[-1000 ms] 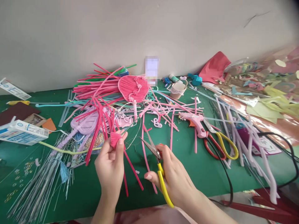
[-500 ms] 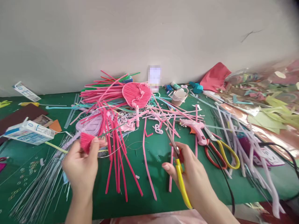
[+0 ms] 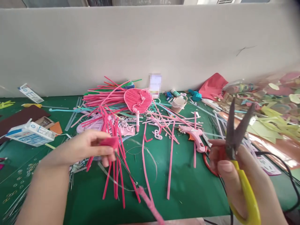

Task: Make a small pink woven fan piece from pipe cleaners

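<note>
Between the fingers of my left hand (image 3: 93,147) is a small pink fuzzy piece (image 3: 109,142). From it a thin dark wire (image 3: 126,168) runs down to a pink wrapped stem (image 3: 150,203) near the front edge. My right hand (image 3: 236,175) grips scissors (image 3: 243,187) with yellow handles, their blades spread and pointing up. Red-pink pipe cleaners (image 3: 120,175) lie under and beside my left hand. A round pink fan-shaped piece (image 3: 137,100) with small flowers rests at the back middle.
A pink glue gun (image 3: 195,135) lies right of the middle, near a small bucket (image 3: 179,104). A white and blue box (image 3: 31,133) stands at the left. Paper scraps (image 3: 272,125) pile up at the right, with a black cable (image 3: 284,164) below.
My left hand has turned and shifted right with the pink piece; the wrapped stem has come into view. My right hand has moved right, raising the scissors with blades now apart.
</note>
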